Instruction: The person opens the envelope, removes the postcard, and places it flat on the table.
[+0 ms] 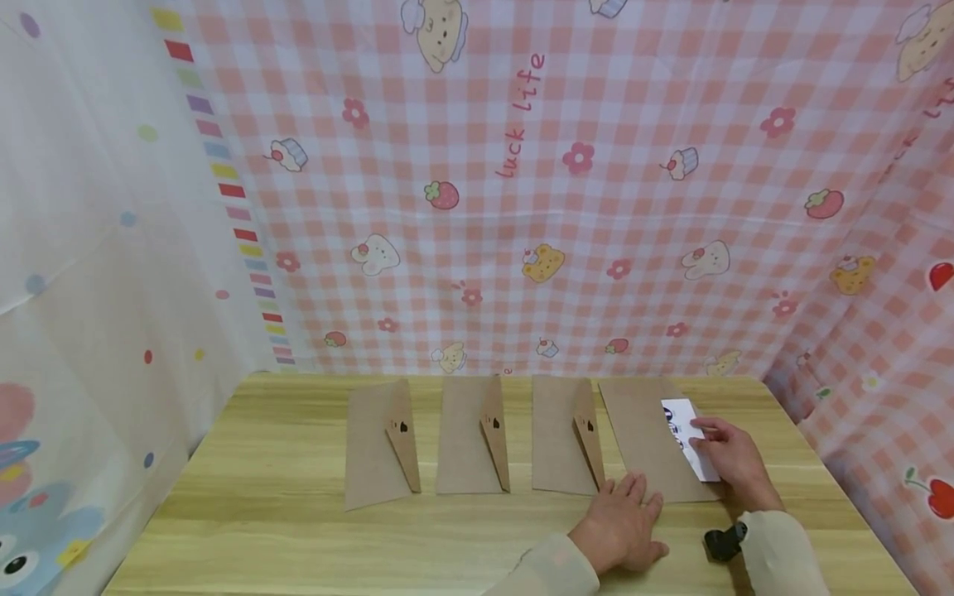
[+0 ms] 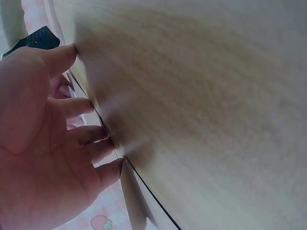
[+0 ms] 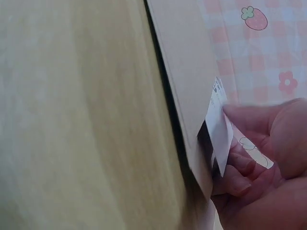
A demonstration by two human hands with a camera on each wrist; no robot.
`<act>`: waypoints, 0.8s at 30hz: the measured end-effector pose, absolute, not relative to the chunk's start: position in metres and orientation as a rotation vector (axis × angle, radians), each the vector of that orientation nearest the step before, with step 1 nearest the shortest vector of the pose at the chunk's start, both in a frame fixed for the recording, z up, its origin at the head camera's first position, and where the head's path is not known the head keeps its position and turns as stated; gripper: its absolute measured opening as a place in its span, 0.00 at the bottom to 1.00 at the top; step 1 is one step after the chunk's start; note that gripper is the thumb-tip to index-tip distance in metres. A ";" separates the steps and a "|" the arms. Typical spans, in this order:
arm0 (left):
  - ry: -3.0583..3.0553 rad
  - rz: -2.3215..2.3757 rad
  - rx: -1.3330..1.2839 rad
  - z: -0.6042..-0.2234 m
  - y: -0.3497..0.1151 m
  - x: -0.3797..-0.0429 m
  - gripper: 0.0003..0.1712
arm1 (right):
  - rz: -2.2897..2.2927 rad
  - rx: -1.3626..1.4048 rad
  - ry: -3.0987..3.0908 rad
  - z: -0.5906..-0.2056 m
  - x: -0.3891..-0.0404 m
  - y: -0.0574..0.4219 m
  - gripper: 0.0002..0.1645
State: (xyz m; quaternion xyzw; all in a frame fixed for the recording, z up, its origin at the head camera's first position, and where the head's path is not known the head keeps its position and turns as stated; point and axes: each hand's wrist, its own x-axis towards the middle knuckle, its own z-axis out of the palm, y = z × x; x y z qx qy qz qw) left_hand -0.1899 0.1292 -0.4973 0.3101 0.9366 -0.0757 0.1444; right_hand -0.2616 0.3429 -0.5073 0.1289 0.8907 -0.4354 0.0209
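Observation:
In the head view, a brown kraft envelope (image 1: 637, 443) lies at the right end of a row. My right hand (image 1: 734, 463) pinches a white card (image 1: 701, 451) with dark printing, at the envelope's right side. How much of the card sits inside the envelope cannot be made out. The right wrist view has the card (image 3: 219, 132) tilted up at the envelope's (image 3: 184, 62) edge, with the fingers and thumb of the right hand (image 3: 264, 158) around it. My left hand (image 1: 622, 521) lies palm down, fingers spread, fingertips at the envelope's lower left edge, holding nothing.
Three similar envelopes (image 1: 376, 455) (image 1: 465, 447) (image 1: 559, 447) stretch leftward, each with a raised pointed flap bearing a small dark mark. All lie on a wood-grain table (image 1: 298, 538). A black device (image 1: 725, 542) is by the right wrist. Patterned cloth (image 1: 477, 240) hangs behind.

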 end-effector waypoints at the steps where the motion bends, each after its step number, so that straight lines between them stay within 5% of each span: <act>1: 2.701 -0.220 0.893 -0.497 0.129 -0.190 0.38 | -1.345 0.398 2.766 -0.507 -0.262 0.343 0.27; 24: 2.742 -0.329 0.873 -0.494 0.131 -0.184 0.39 | -1.284 0.348 2.847 -0.506 -0.257 0.347 0.28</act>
